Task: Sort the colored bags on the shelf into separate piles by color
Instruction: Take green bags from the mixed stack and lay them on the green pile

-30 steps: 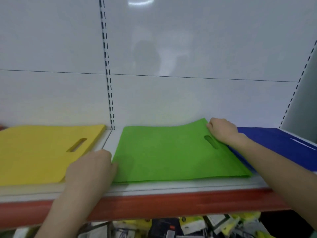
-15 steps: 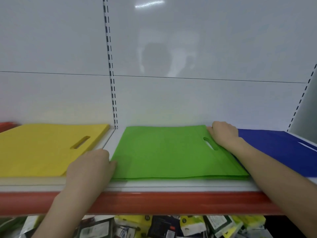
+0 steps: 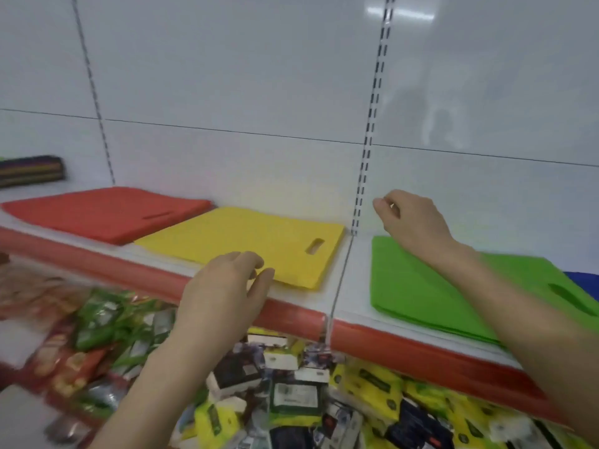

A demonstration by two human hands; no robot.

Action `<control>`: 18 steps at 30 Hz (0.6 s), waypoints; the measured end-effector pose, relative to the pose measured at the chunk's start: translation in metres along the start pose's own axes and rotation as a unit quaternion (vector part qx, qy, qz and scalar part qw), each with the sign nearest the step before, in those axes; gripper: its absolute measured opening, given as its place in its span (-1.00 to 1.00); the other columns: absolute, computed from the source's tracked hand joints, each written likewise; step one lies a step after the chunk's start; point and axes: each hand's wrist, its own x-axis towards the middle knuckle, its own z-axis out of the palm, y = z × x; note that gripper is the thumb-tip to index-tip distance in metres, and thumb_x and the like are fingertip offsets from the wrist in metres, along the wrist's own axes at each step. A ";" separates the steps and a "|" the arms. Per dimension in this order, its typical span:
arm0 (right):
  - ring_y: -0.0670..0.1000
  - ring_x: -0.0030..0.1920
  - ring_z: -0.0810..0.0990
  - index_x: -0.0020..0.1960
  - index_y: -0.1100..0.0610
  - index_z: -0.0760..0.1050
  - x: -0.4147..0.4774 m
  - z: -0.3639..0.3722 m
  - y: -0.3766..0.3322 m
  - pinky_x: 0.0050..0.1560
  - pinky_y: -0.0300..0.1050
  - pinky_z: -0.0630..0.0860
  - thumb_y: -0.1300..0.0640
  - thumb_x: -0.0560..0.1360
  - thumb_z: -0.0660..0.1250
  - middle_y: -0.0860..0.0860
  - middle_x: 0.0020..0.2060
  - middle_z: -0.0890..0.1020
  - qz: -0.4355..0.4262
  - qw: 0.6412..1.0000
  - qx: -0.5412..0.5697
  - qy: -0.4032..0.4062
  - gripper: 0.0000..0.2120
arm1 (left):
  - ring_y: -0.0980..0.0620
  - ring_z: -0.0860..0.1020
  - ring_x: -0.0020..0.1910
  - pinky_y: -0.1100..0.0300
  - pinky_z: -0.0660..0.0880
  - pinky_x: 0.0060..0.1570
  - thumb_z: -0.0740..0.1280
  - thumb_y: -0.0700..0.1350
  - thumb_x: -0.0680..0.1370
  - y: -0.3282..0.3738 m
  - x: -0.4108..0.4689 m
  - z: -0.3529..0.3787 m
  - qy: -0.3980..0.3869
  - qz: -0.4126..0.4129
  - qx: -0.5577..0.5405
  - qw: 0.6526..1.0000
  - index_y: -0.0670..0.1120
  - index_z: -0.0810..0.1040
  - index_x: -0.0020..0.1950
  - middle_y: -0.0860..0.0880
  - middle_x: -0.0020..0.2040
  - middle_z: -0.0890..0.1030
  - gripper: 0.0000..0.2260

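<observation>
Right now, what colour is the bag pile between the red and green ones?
Yellow: the middle pile shows plainly in the head view.

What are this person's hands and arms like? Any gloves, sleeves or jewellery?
Both are bare. The left hand and right hand wear no gloves, and no ring shows on the fingers in view. The left forearm and right forearm are uncovered as far as the picture reaches: no sleeve, watch or bracelet shows.
</observation>
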 end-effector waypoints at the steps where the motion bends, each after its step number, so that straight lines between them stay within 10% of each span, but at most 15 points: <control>1: 0.12 -0.15 0.46 -0.13 0.13 0.43 0.002 0.017 -0.028 -0.18 -0.08 0.33 -0.02 0.60 0.11 0.06 -0.25 0.52 -0.017 1.000 0.019 -0.009 -0.73 | -0.02 0.53 -0.10 0.08 0.49 -0.16 0.23 0.01 0.57 -0.023 -0.005 -0.014 0.004 -0.013 0.017 1.000 -0.10 0.57 0.07 -0.01 -0.10 0.60 -0.76; 18: 0.13 -0.17 0.51 -0.14 0.18 0.49 0.001 0.267 -0.479 -0.21 -0.04 0.38 0.01 0.60 0.14 0.05 -0.28 0.55 -0.269 0.926 0.224 -0.138 -0.71 | 0.13 0.55 -0.19 0.21 0.53 -0.21 0.20 0.05 0.57 -0.342 -0.118 -0.246 0.033 -0.247 0.256 0.934 -0.02 0.58 0.00 0.07 -0.14 0.61 -0.78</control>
